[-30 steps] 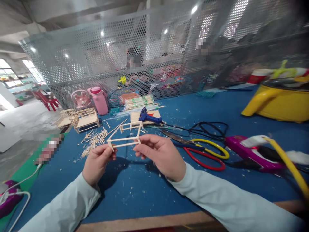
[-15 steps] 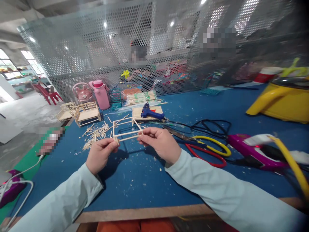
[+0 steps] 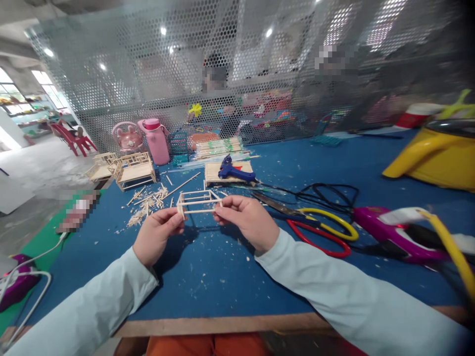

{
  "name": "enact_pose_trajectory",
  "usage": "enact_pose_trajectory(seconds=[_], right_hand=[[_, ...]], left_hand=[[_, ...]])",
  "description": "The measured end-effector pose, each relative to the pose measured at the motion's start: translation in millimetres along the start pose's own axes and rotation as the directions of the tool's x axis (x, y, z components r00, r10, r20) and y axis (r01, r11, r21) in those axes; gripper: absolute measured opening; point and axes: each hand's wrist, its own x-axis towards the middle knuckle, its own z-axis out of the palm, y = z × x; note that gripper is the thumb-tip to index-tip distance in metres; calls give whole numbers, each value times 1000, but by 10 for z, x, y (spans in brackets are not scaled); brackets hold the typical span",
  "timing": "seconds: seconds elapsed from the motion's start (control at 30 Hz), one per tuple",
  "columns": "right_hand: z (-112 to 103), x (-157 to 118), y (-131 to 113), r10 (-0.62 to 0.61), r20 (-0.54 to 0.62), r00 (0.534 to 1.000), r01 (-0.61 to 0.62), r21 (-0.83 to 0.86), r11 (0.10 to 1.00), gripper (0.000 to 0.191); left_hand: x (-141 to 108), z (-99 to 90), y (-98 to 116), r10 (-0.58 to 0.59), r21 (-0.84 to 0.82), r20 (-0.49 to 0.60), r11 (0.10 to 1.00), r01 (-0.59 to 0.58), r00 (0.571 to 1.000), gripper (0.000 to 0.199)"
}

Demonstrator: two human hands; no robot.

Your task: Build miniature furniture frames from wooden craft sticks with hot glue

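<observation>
A small box-like frame of thin wooden sticks (image 3: 200, 202) is held up above the blue table. My left hand (image 3: 158, 236) pinches its left end, and my right hand (image 3: 249, 221) pinches its right end between thumb and fingers. Behind the frame, a blue glue gun (image 3: 237, 172) lies on a flat wooden stick panel (image 3: 212, 174). Loose stick pieces and shavings (image 3: 148, 207) are scattered beyond my left hand. Scissors with one yellow and one red handle (image 3: 319, 230) lie just right of my right hand.
Small wooden stick chairs (image 3: 135, 170) and a pink bottle (image 3: 156, 143) stand at the back left. A purple tool (image 3: 393, 232) and a yellow container (image 3: 438, 155) are at the right. A perforated metal screen (image 3: 148, 84) rises behind the table, with a person (image 3: 215, 74) beyond it.
Both hands have tilted the stick frame, so it now looks flatter, with its far side nearer the front bars. Both hands keep their hold. The camera view has shifted slightly.
</observation>
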Motion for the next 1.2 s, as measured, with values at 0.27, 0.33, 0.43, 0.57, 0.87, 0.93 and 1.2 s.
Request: enact_pose_trajectory(seconds=[0.27, 0.33, 0.43, 0.57, 0.87, 0.93, 1.2], right_hand=[[12, -8, 3, 1, -35, 999, 2, 95, 995, 25], [9, -7, 6, -9, -29, 1000, 13, 131, 991, 32], [-2, -1, 16, -19, 12, 1000, 17, 160, 987, 39], [-21, 9, 22, -22, 50, 999, 12, 193, 981, 45], [-47, 30, 33, -20, 68, 997, 6, 205, 979, 40], [-59, 37, 42, -8, 59, 998, -5, 206, 979, 41], [-53, 36, 32, -6, 25, 1000, 2, 181, 983, 42]], left_hand=[[-34, 40, 16, -129, -154, 53, 979, 136, 990, 27], [-29, 39, 11, -117, -147, 34, 982, 120, 993, 28], [-22, 41, 5, -87, -124, -2, 989, 86, 996, 30], [-20, 37, 1, -47, -83, 0, 995, 47, 999, 29], [-16, -4, -9, -71, 30, 14, 997, 71, 997, 32], [-23, -3, -10, -65, 17, 39, 998, 65, 997, 33], [-58, 9, -4, 43, 93, 56, 994, -48, 998, 31]])
